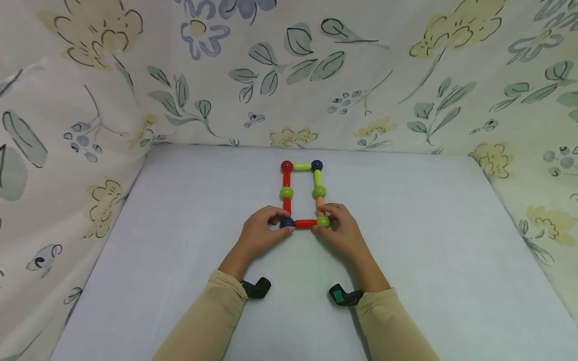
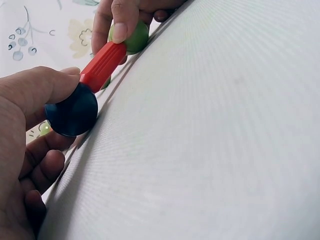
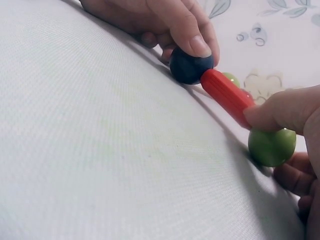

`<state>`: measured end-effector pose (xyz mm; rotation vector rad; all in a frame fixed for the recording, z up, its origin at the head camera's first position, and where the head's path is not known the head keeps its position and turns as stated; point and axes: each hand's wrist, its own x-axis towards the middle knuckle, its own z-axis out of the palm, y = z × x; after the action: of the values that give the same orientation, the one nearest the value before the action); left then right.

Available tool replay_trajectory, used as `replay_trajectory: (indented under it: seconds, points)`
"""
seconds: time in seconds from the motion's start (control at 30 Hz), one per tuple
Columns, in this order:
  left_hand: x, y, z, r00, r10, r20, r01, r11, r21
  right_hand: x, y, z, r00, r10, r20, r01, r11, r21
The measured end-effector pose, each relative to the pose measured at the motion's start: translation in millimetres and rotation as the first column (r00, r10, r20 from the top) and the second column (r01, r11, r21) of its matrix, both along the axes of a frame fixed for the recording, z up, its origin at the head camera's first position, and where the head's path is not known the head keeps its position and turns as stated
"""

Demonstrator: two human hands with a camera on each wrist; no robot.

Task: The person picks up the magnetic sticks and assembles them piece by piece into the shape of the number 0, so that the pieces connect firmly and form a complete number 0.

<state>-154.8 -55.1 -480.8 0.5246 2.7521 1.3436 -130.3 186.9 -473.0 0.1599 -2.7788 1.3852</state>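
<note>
Left grip (image 1: 259,233): pinching the blue ball (image 1: 286,222), frame's 7 o'clock corner.
Right grip (image 1: 343,230): pinching the green ball (image 1: 322,221), 5 o'clock corner.
Between: red rod (image 1: 305,223) joins both balls.
Frame (image 1: 286,192): closed rectangle flat at desk (image 1: 429,240) centre.
Around: flowered cloth (image 1: 289,75) walls at 9, 12 and 3 o'clock.

Left hand (image 2: 25,130) pinching blue ball (image 2: 71,113), red rod (image 2: 102,65), green ball (image 2: 136,39)

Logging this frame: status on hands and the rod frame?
Left hand pinches blue ball. Right hand pinches green ball. Red rod joins them. Nothing in the way.
</note>
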Motion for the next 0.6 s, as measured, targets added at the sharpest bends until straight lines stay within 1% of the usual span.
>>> replay_trajectory:
  seconds: [0.27,0.5,0.6]
  points:
    - [-1.0,0.1,0.8,1.000,0.001,0.002,-0.001,1.000,-0.004,-1.8,0.3,-0.8,1.000,0.008,-0.024,-0.008,1.000,0.004]
    - [-0.6,1.3,3.4,1.000,-0.002,0.024,0.002,1.000,-0.004,-1.4,1.3,-0.3,1.000,-0.005,0.012,0.005,1.000,0.003]
    - [-0.9,1.0,2.7,1.000,-0.004,0.024,0.004,1.000,0.003,-1.6,1.7,-1.4,1.000,-0.001,0.006,0.001,1.000,-0.001]
